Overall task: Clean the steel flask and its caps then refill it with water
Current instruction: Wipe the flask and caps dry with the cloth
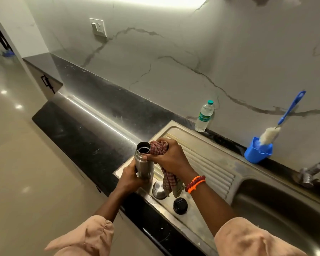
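A faucet [309, 172] and the sink basin [284, 209] run off the frame's right edge, a checked cloth [171, 179] covers part of the steel cap [158, 189], and the left hand [130, 179] hides the flask's [143, 161] base.

My steel flask [144, 161] stands upright and uncapped over the drainboard's near corner, its dark mouth open. Just below it the steel cap [159, 189] lies dome-up (partly under the checked cloth), the black inner cap [180, 206] beside it.
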